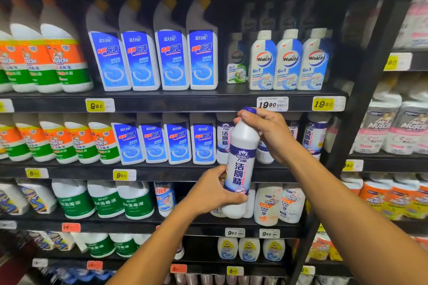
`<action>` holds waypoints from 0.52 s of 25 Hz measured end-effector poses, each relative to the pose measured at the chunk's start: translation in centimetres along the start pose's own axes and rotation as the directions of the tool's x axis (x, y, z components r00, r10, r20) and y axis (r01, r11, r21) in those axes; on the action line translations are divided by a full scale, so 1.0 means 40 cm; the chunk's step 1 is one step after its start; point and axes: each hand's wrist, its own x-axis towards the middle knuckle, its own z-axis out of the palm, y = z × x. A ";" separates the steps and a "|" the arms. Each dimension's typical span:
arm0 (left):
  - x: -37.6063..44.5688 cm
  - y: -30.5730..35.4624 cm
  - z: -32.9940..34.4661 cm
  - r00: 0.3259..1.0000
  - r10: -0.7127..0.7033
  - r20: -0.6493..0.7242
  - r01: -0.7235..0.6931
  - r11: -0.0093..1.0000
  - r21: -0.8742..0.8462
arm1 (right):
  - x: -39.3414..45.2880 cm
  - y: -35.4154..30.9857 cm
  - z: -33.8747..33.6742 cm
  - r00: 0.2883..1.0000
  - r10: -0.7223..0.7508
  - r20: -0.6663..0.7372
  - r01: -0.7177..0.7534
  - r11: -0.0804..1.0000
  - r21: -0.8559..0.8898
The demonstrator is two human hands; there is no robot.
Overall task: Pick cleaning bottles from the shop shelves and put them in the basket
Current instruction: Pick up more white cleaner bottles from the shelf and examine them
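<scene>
**Bottle off the shelf, basket not in sight**

The picking step looks done: the bottle (pixel 240 164) is held clear in front of the shelf (pixel 162 170), near its right end and tilted slightly. The right hand (pixel 266 132) curls its fingers (pixel 245 117) around the neck under the blue cap. The left hand (pixel 215 190) wraps the lower body from the left. Next, probably, lower it into the basket, which is out of view.

Glossy white plastic bottle (pixel 240 164) — smooth printed label — against matt black shelves (pixel 176 105).
</scene>
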 end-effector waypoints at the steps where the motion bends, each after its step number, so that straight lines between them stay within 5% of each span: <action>1: -0.004 0.001 0.000 1.000 0.001 0.009 -0.001 1.000 -0.007 | -0.001 0.001 0.002 1.000 -0.005 0.002 0.005 1.000 -0.002; 9: -0.020 0.018 -0.005 0.998 0.015 0.062 -0.011 0.997 -0.071 | -0.003 0.002 0.007 0.994 0.072 0.085 -0.074 0.997 0.016; 13: -0.049 0.041 -0.001 0.985 -0.038 0.167 0.077 0.969 -0.233 | 0.010 0.019 0.021 0.984 0.118 -0.131 -0.121 0.993 -0.014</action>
